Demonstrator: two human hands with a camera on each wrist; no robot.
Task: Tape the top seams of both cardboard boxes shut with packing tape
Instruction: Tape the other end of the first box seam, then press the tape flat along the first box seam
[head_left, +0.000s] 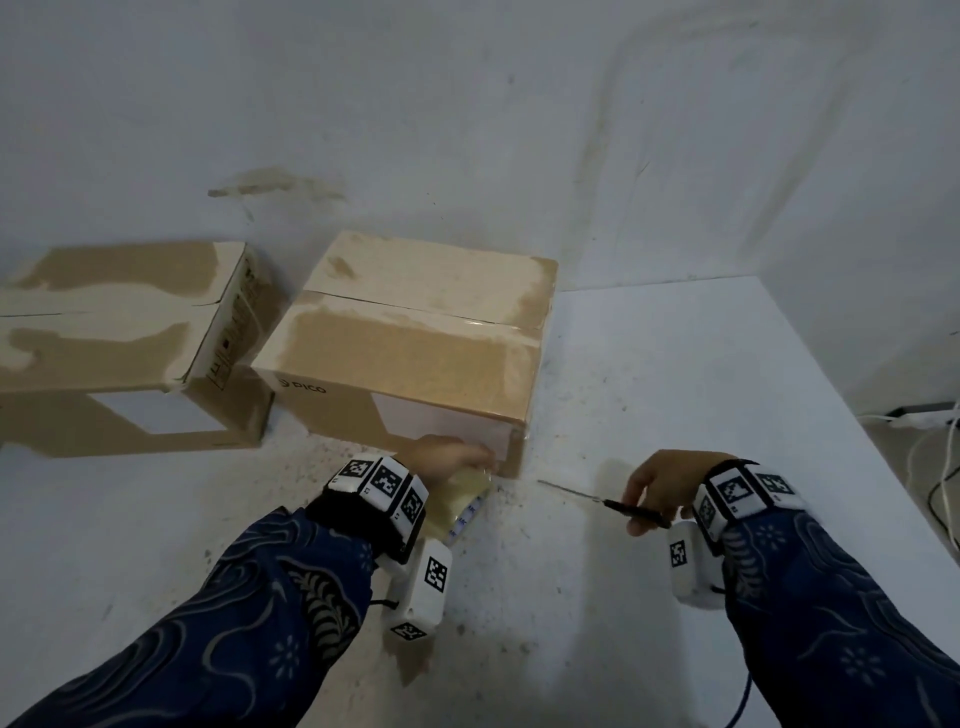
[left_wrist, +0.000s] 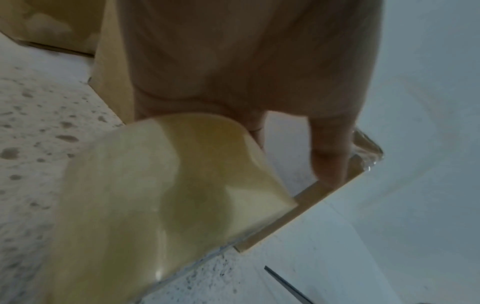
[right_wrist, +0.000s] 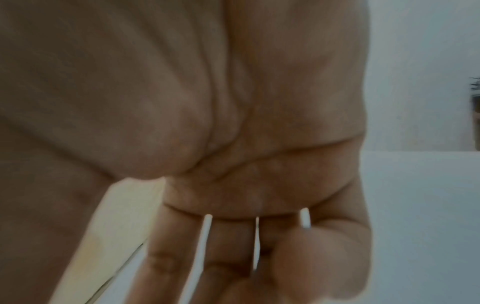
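Note:
Two closed cardboard boxes stand side by side on the white table: the left box and the right box, which has a shiny strip along its top seam. My left hand is at the right box's lower front right corner, with straight fingers touching its front face beside crumpled clear tape. The yellowish tape roll sits just under that hand. My right hand grips black-handled scissors, blades pointing left, low over the table. In the right wrist view the palm hides the scissors.
The table ends at a slanted right edge. Beyond it on the floor lie a power strip and white cables. A grey wall stands close behind the boxes. The scissor tip lies right of the box corner.

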